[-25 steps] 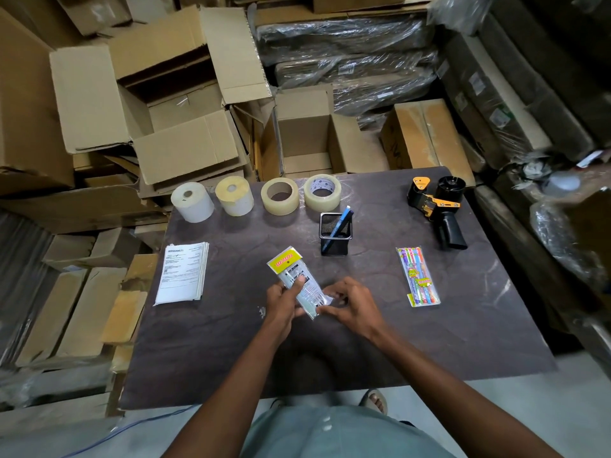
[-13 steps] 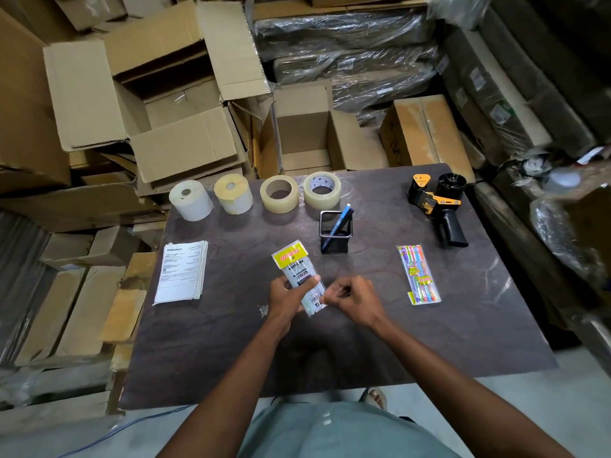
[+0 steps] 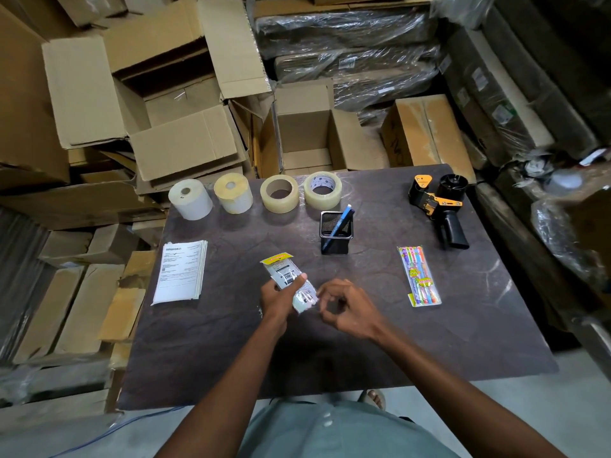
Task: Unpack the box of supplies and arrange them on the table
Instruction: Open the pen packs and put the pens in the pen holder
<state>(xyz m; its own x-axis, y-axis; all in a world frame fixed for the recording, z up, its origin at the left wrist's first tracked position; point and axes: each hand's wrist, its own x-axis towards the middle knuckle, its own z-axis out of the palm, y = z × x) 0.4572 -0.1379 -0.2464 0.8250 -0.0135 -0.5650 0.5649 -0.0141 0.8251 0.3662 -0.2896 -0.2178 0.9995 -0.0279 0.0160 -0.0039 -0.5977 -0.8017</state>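
Since a second ago the right hand has come off the packet's lower end and now sits just beside it, fingers curled, thumb and forefinger nearly meeting; whether they pinch a bit of film cannot be told. The packet has tipped a little more upright in the left hand.

Left hand grips the packet round its lower half, thumb across the printed face. Packet held just above the table, near the front centre, yellow header pointing away.

Laid out already: four tape rolls in a row at the far edge, a mesh cup with a blue pen, a tape gun far right, a pen pack right, papers left.

Handling, as judged: packet looks light, thin clear film, glossy and likely slick, and it crinkles and bends rather than holding shape. The stiff yellow header looks the surest place to hold; the sealed lower edge is where tearing would start. Contents small, not readable.
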